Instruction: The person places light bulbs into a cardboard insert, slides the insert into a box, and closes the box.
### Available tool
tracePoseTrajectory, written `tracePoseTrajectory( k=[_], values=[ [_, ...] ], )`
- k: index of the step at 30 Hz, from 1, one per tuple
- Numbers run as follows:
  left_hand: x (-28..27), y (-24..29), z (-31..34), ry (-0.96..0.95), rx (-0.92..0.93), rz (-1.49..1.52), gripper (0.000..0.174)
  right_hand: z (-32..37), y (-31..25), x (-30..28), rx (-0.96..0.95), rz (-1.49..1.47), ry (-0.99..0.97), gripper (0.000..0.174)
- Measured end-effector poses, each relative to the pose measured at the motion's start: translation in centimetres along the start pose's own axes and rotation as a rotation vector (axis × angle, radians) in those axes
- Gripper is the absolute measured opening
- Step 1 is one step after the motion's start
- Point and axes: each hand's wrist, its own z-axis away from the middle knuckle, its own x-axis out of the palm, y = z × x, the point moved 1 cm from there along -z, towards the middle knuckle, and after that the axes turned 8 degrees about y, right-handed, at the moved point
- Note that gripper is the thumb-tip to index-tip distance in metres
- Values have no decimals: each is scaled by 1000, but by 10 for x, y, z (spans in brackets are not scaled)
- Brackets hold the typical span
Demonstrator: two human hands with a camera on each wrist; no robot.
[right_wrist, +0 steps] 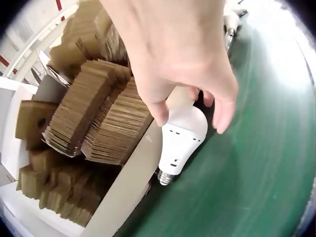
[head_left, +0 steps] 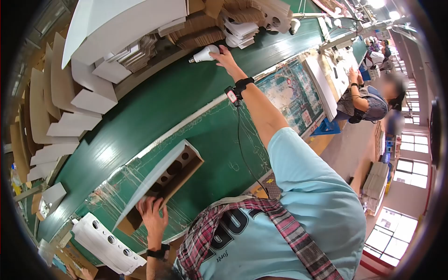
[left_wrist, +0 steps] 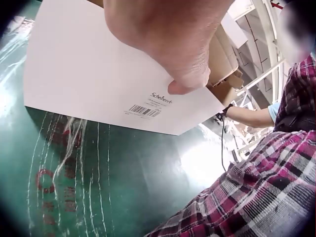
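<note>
A white light bulb [head_left: 203, 54] [right_wrist: 181, 138] lies on the green belt beside its far rail. My right hand [head_left: 227, 61] [right_wrist: 180, 59] is at its round end with fingers spread; the thumb meets one side of the bulb, and a gap shows between the bulb and the outer fingers. A white cardboard box [head_left: 156, 170] [left_wrist: 89, 69], brown inside with round holes in an insert, stands tilted on the near green surface. My left hand [head_left: 153, 219] [left_wrist: 168, 34] grips its near end, thumb on the printed white side; its other fingers are hidden in the left wrist view.
Stacked brown inserts [head_left: 198, 35] [right_wrist: 89, 108] and white open boxes [head_left: 88, 100] line the belt's far side. More bulbs [head_left: 295, 25] lie further along. A white holed carton [head_left: 107, 242] is at lower left. A cable [head_left: 240, 140] hangs from my right wrist. Another person [head_left: 368, 102] works at right.
</note>
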Motion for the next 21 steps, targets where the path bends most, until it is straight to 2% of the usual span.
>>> tracePoseTrajectory(
  k=[1, 4, 8, 11, 13, 15, 16, 19, 21],
  values=[
    [1, 0, 0, -7, -13, -2, 31, -5, -2, 8, -23, -10, -85, 87],
    [0, 1, -1, -21, -39, 3, 31, -1, -12, 20, 9, 66, -170, 77],
    [-12, 5, -10, -57, -47, 115, 35, 51, -14, 15, 104, 59, -379, 67],
    [-26, 11, -15, 42, -97, 350, 41, 127, -25, -1, 135, -121, -360, 61],
    [-39, 23, -17, 106, -72, 426, 47, 179, -44, -19, 181, -355, -399, 53],
    [-52, 42, -30, 151, -78, 542, 50, 230, -59, -46, 200, -451, -462, 49],
    [-52, 50, -36, 180, -39, 624, 63, 257, -69, -58, 211, -501, -492, 46],
    [-65, 82, -59, 154, 62, 834, 74, 345, -102, -64, 167, -353, -569, 39],
    [-65, 93, -63, 46, 67, 956, 78, 392, -109, -55, 224, -312, -681, 38]
  ],
)
